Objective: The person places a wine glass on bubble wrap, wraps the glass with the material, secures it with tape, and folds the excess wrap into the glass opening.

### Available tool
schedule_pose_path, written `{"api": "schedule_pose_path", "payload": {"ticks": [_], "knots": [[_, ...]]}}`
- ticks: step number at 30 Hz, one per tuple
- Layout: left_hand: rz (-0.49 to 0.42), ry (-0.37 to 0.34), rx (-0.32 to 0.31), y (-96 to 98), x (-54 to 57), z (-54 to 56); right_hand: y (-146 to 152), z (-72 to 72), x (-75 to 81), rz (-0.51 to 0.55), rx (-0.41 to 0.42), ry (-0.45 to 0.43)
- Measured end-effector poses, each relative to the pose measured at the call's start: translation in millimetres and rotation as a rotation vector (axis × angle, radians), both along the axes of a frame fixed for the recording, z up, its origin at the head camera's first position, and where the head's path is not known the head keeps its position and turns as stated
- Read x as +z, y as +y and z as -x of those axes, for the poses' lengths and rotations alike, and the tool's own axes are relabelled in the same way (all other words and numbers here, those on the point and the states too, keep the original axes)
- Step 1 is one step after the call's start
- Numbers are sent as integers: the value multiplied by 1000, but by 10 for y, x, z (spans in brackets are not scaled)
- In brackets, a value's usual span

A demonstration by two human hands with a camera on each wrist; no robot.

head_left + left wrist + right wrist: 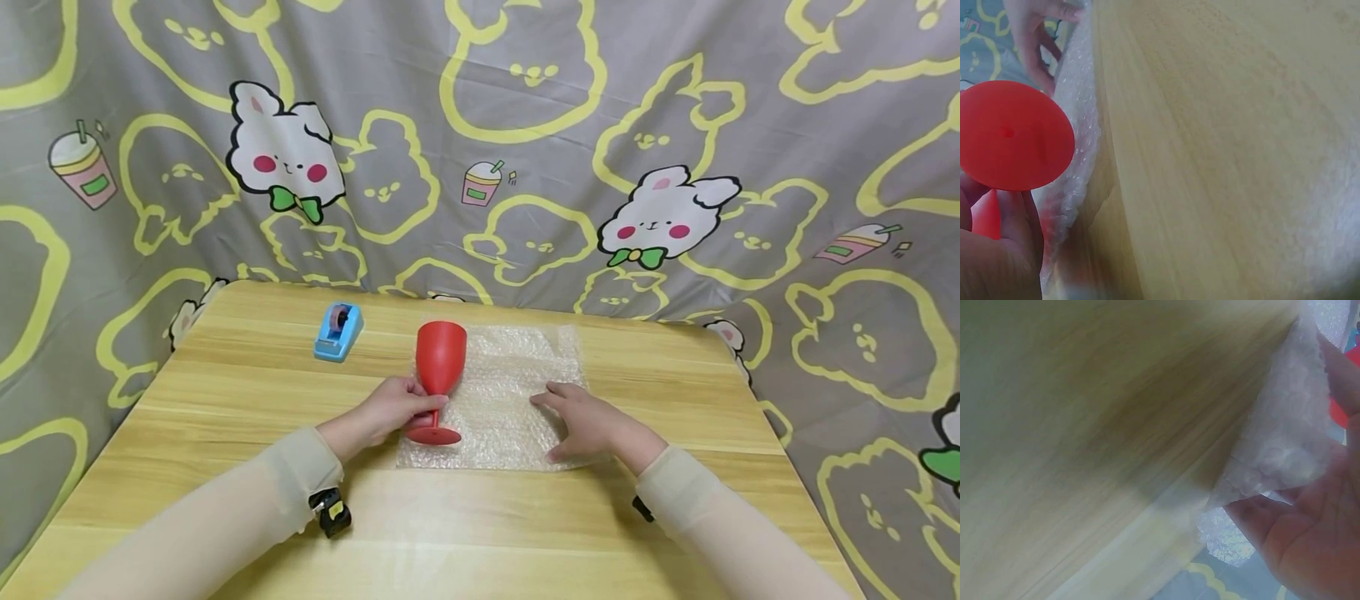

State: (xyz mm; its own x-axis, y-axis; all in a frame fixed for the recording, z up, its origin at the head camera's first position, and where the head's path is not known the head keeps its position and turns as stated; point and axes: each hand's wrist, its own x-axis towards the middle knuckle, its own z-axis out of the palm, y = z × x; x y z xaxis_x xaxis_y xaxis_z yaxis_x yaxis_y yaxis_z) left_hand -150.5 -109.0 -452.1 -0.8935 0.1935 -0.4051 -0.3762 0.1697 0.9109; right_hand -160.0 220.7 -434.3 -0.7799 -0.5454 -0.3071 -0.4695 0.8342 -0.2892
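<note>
My left hand [393,407] grips a red plastic goblet [441,354] by its stem. The bowl points toward the back of the table, and the round foot [1016,134] faces the left wrist camera. Under the goblet and to its right lies a sheet of bubble wrap [502,392]. Over the sheet's right part, my right hand [588,421] has its fingers spread and its thumb apart. In the right wrist view, a raised corner of bubble wrap [1285,425] stands in front of the palm and hides part of the fingers.
A blue tape dispenser [339,332] with a roll of tape stands at the back left of the wooden table [480,533]. Behind the table hangs a grey patterned curtain [405,75], which also runs along both sides.
</note>
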Motion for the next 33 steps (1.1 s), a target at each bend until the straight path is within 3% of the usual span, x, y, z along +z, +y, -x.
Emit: {"api": "schedule_pose_path", "payload": {"ticks": [16,24,29,33], "knots": [[46,-30,-9,-5,-3,-1,-5,-18,22,18,-12,-18],[65,-31,-6,22,-20,18,-9,-29,32,84,-37,-90],[110,-16,-11,29,-8,28,-144,-30,22,135,-98,-27],[140,-24,-15,42,10,23,-283,-28,19,119,-145,49]]}}
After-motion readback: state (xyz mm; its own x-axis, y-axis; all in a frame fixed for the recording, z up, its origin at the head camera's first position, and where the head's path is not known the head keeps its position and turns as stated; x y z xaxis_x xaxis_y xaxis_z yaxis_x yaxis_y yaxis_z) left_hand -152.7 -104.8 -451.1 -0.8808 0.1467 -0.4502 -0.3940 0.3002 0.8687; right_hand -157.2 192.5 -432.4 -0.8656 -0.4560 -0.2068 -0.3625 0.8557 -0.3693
